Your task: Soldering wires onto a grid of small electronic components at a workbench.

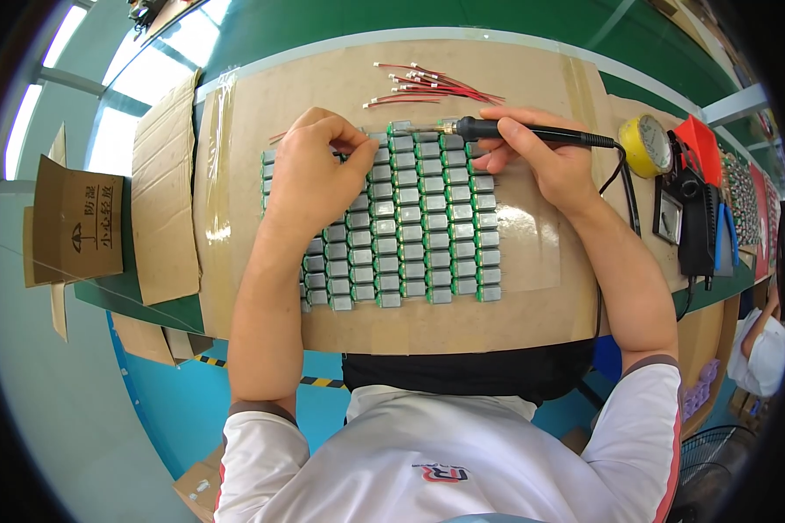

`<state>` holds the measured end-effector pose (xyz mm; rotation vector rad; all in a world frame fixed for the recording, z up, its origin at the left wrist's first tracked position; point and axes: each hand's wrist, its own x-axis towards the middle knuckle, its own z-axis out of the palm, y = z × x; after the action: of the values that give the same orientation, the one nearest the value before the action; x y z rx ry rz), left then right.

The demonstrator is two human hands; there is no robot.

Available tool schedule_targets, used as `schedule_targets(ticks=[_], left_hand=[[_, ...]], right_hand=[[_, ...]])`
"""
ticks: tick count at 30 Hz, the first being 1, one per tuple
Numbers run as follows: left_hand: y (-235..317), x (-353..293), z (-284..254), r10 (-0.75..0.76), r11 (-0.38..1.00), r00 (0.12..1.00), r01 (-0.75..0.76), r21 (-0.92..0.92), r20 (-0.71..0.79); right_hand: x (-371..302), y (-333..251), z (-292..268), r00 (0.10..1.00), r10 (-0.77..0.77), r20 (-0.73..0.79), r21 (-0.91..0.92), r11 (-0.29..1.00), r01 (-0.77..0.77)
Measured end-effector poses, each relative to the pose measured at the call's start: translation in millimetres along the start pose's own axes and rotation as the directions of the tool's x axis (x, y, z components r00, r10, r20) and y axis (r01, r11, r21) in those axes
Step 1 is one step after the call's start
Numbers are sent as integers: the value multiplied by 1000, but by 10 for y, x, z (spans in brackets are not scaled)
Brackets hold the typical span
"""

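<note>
My right hand (545,157) grips a black soldering iron (532,132), its tip pointing left over the top row of small grey motor-like parts with green circuit boards (410,213). These parts stand side by side in columns on the brown board. My left hand (323,170) hovers at the upper left of the array, thumb and fingers pinched close to the iron's tip. A short stretch of red wire (276,137) shows at the left of that hand; the pinched end is hidden by my fingers. Beyond the array lies a loose bunch of red and black wires with white connectors (432,84).
At right are a yellow tape roll (645,146), a red container (699,144), blue-handled pliers (726,235) and a black holder (696,222). The iron's cord (615,174) trails nearby. An open cardboard box (78,218) and flat cardboard (166,192) stand left. Another person (761,349) is far right.
</note>
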<state>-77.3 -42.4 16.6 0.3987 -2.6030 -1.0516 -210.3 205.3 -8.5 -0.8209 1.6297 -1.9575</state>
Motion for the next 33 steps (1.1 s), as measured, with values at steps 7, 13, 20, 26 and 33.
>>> schedule_targets(ticks=[7,13,20,26,33], left_hand=[[21,-10,-37,1,1000,999,-2,15,49],[3,-17,-23,28,1000,998,-28,2,61],[-19,-24,-21,67,996,996,-70,56,57],[-23,-23,-7,75,995,996,-78,65,55],[-41,-23,-1,85,992,995,-90,86,55]], right_hand=[[-24,24,-34,999,-22,35,-30,999,23],[-29,26,-16,997,-35,62,-43,998,37],[-19,32,-15,999,-6,54,-72,997,10],[-12,36,-21,998,-8,60,-76,997,12],[-11,41,-24,998,-5,63,-71,997,9]])
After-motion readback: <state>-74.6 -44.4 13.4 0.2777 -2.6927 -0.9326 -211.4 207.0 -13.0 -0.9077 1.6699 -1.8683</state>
